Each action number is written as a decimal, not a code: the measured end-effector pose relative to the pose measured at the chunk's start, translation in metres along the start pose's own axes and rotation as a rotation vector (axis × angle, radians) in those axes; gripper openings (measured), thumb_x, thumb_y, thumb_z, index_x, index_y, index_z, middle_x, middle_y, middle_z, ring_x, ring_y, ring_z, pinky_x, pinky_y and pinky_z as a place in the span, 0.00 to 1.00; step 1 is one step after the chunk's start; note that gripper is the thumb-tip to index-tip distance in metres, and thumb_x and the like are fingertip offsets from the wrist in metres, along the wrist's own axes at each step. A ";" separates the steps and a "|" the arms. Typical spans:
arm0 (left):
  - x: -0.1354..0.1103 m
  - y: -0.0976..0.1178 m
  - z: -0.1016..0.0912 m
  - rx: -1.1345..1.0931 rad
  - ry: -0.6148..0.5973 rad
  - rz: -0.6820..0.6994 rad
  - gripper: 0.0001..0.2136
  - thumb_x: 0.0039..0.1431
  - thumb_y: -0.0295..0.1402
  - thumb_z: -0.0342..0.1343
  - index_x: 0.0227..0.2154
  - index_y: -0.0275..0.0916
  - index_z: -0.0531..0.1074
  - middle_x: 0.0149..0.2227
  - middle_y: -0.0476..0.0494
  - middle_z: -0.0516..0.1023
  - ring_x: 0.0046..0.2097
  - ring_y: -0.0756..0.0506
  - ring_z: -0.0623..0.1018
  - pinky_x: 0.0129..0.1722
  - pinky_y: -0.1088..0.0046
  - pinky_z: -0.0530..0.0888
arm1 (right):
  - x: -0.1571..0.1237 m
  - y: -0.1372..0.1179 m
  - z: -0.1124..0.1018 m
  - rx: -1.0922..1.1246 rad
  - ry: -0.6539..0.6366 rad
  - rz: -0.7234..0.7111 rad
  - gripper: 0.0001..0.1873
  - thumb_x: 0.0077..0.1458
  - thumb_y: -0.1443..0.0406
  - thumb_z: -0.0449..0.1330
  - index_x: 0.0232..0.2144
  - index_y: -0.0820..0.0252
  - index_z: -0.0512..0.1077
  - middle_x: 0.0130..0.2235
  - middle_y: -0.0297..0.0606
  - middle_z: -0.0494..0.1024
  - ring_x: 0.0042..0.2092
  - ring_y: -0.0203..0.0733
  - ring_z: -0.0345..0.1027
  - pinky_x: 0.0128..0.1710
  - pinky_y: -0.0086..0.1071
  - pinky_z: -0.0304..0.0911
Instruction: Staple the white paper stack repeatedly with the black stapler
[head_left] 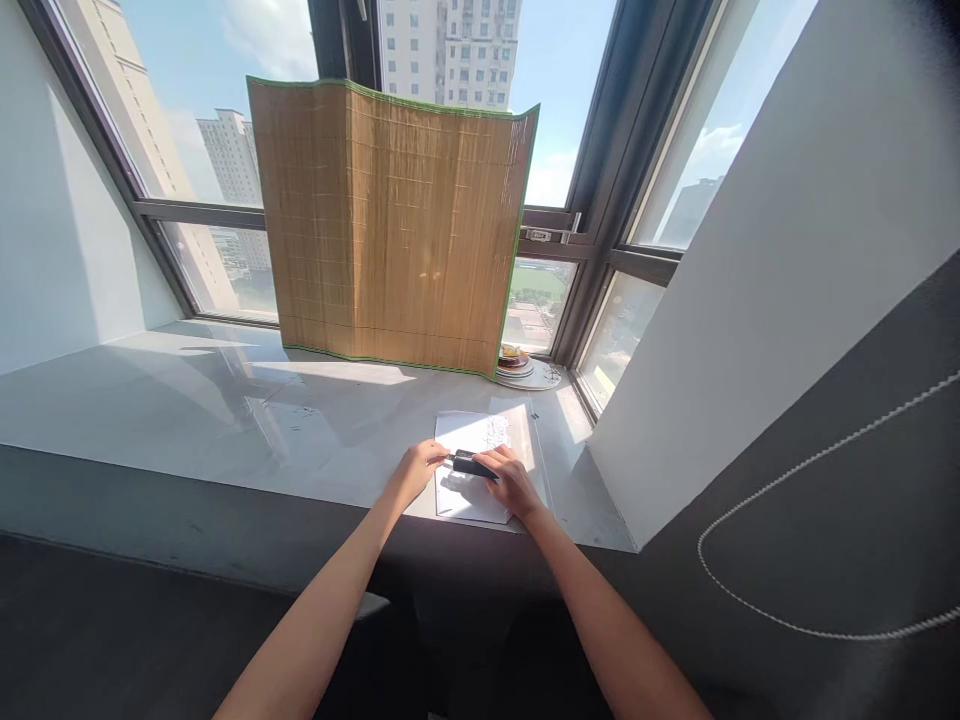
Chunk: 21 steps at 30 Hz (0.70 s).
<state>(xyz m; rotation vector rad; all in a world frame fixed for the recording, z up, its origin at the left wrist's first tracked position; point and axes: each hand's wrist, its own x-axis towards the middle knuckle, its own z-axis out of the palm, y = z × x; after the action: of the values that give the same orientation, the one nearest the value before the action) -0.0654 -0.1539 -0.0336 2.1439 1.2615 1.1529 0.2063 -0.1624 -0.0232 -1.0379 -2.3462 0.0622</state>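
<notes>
A white sheet of paper (480,465) with faint markings lies on the window sill counter (225,410), near its front edge. My right hand (514,482) is closed around a small black object (471,464), perhaps a pen or marker, held over the paper. My left hand (414,472) pinches the left end of the same black object with its fingertips. Both hands rest on or just above the sheet.
A bamboo mat (390,225) with green edging stands upright against the window behind the paper. A small round dish (516,362) with something yellow sits to its right. A slanted white wall panel (750,300) bounds the counter on the right.
</notes>
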 end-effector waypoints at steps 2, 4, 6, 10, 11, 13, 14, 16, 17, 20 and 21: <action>0.000 -0.002 0.000 -0.028 0.011 0.005 0.09 0.67 0.27 0.61 0.43 0.39 0.87 0.47 0.37 0.87 0.48 0.39 0.86 0.52 0.61 0.81 | -0.001 0.002 0.001 0.012 0.022 -0.011 0.25 0.59 0.77 0.63 0.54 0.53 0.81 0.51 0.39 0.86 0.51 0.52 0.73 0.52 0.41 0.69; 0.000 -0.003 -0.002 -0.049 0.028 -0.014 0.09 0.66 0.28 0.62 0.42 0.40 0.88 0.46 0.38 0.88 0.47 0.39 0.86 0.51 0.62 0.81 | -0.001 0.003 0.002 0.026 0.041 -0.014 0.25 0.58 0.78 0.62 0.54 0.53 0.81 0.51 0.39 0.86 0.51 0.52 0.74 0.53 0.41 0.70; 0.000 -0.003 -0.005 -0.072 0.040 -0.047 0.08 0.65 0.30 0.64 0.41 0.41 0.89 0.46 0.38 0.88 0.47 0.39 0.87 0.51 0.61 0.82 | 0.000 0.004 0.001 0.044 0.060 -0.011 0.24 0.60 0.77 0.62 0.54 0.52 0.81 0.51 0.39 0.86 0.50 0.52 0.74 0.52 0.41 0.70; -0.002 -0.003 -0.010 -0.188 0.066 -0.142 0.09 0.63 0.38 0.67 0.41 0.44 0.89 0.46 0.38 0.90 0.48 0.37 0.87 0.52 0.59 0.82 | 0.000 0.007 0.003 0.079 0.138 0.007 0.19 0.63 0.74 0.62 0.52 0.52 0.81 0.47 0.40 0.87 0.48 0.53 0.74 0.49 0.40 0.71; -0.003 -0.003 -0.010 -0.235 0.064 -0.161 0.10 0.62 0.40 0.67 0.41 0.43 0.90 0.46 0.37 0.90 0.48 0.37 0.87 0.52 0.58 0.82 | 0.000 0.009 0.004 0.087 0.172 0.010 0.18 0.64 0.74 0.62 0.51 0.53 0.81 0.47 0.41 0.87 0.47 0.53 0.75 0.48 0.41 0.71; -0.004 -0.001 -0.012 -0.336 0.045 -0.181 0.13 0.60 0.43 0.69 0.41 0.42 0.90 0.46 0.36 0.90 0.49 0.35 0.87 0.53 0.56 0.82 | -0.001 0.013 0.007 0.119 0.252 0.001 0.17 0.65 0.73 0.61 0.50 0.53 0.82 0.47 0.42 0.87 0.47 0.53 0.75 0.48 0.42 0.72; -0.005 0.000 -0.012 -0.381 0.036 -0.189 0.14 0.58 0.44 0.71 0.41 0.41 0.90 0.46 0.35 0.90 0.49 0.35 0.87 0.54 0.55 0.82 | -0.002 0.016 0.008 0.149 0.294 -0.015 0.16 0.66 0.72 0.60 0.50 0.53 0.82 0.47 0.43 0.87 0.47 0.53 0.76 0.48 0.42 0.73; -0.006 0.003 -0.013 -0.456 0.030 -0.205 0.17 0.54 0.44 0.73 0.42 0.39 0.89 0.46 0.33 0.89 0.49 0.33 0.87 0.55 0.52 0.82 | -0.002 0.020 0.010 0.228 0.374 -0.059 0.15 0.68 0.71 0.60 0.50 0.53 0.82 0.47 0.43 0.87 0.47 0.52 0.77 0.49 0.44 0.74; -0.006 0.004 -0.014 -0.485 0.028 -0.213 0.18 0.53 0.44 0.74 0.44 0.38 0.88 0.46 0.33 0.89 0.49 0.33 0.87 0.54 0.51 0.82 | -0.002 0.021 0.011 0.267 0.404 -0.076 0.14 0.69 0.70 0.60 0.50 0.52 0.82 0.47 0.43 0.88 0.47 0.52 0.78 0.50 0.46 0.74; -0.005 0.007 -0.015 -0.496 -0.017 -0.207 0.22 0.51 0.40 0.73 0.50 0.39 0.86 0.48 0.34 0.88 0.50 0.33 0.86 0.54 0.52 0.82 | 0.000 0.018 0.014 0.350 0.416 -0.117 0.11 0.70 0.67 0.61 0.48 0.50 0.83 0.46 0.40 0.88 0.46 0.50 0.79 0.50 0.46 0.75; -0.004 0.008 -0.016 -0.464 -0.038 -0.195 0.23 0.51 0.37 0.73 0.51 0.40 0.85 0.50 0.34 0.88 0.51 0.34 0.85 0.54 0.53 0.82 | 0.001 0.014 0.016 0.367 0.393 -0.139 0.11 0.70 0.67 0.62 0.49 0.49 0.82 0.45 0.40 0.88 0.46 0.50 0.79 0.50 0.45 0.74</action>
<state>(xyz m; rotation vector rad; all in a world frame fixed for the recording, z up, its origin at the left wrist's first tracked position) -0.0748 -0.1628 -0.0209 1.6593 1.0350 1.1774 0.2069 -0.1491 -0.0395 -0.6392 -1.9476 0.2076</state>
